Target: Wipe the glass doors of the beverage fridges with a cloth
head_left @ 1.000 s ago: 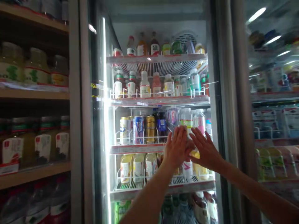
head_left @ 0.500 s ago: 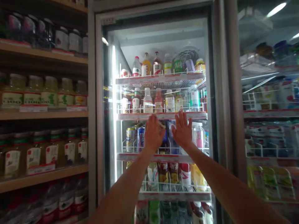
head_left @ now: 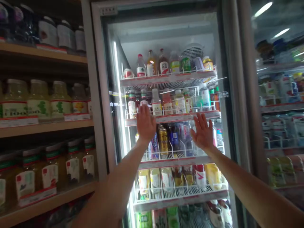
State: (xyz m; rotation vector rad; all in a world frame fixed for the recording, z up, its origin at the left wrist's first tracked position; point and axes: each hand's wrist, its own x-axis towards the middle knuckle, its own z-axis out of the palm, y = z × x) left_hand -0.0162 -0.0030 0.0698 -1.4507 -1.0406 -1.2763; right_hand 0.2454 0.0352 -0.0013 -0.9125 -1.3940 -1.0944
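Both my hands are raised flat in front of a lit drinks fridge (head_left: 228,104), palms toward its shelves. My left hand (head_left: 145,124) is open with fingers up, over the left end of the shelf of cans (head_left: 162,139). My right hand (head_left: 202,133) is open too, fingers spread, over the right end of that shelf. I cannot tell whether the palms touch a glass door or hang in the air. Wire shelves above hold bottles (head_left: 167,103), and a lower one holds yellow and brown bottles (head_left: 180,177).
Wooden shelves (head_left: 47,126) on the left carry rows of jars and bottles (head_left: 38,101). A second fridge with a glass door (head_left: 280,104) stands on the right, reflecting ceiling lights. A grey frame post (head_left: 98,95) separates the shelves from the fridge.
My hands were together low on the right, then rose and moved left. They have now spread apart, left hand further left, right hand further right. The camera view shifted slightly.
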